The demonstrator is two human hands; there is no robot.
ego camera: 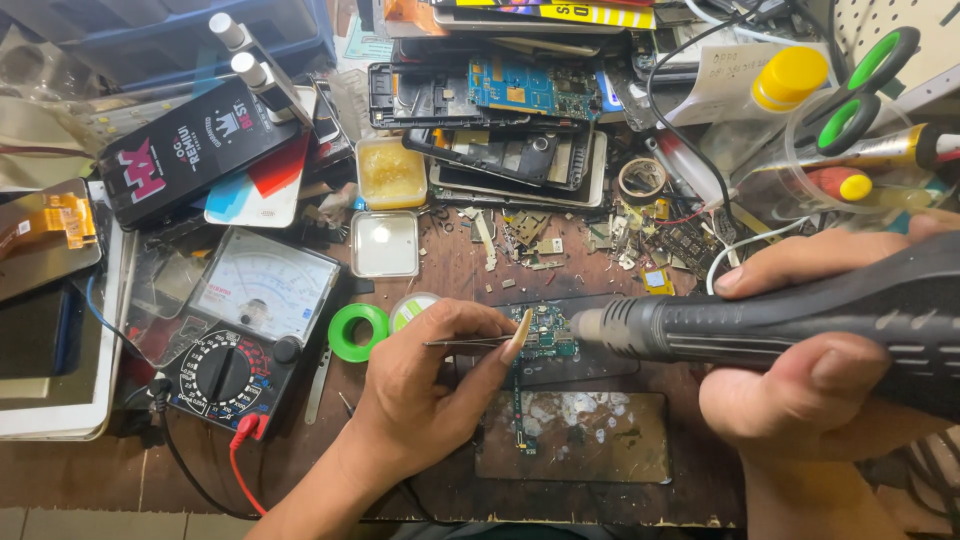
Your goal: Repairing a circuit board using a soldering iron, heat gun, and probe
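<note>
Just beyond the tweezers (470, 343) pinched in the left hand (425, 385) lies the circuit board (548, 338).

The board (545, 338) is green with silver parts. The hot-air wand (800, 318) is black, its nozzle grey. The tweezers (468, 343) are silver. The tape roll (358, 331) is bright green. The meter (238, 340) is black with a white dial face and a red lead (243, 462). The scissors (862, 88) have green-and-black handles. The bottle cap (792, 76) is yellow. The flux tin (391, 173) holds yellow paste. The bench (440, 270) is brown and scuffed.
</note>
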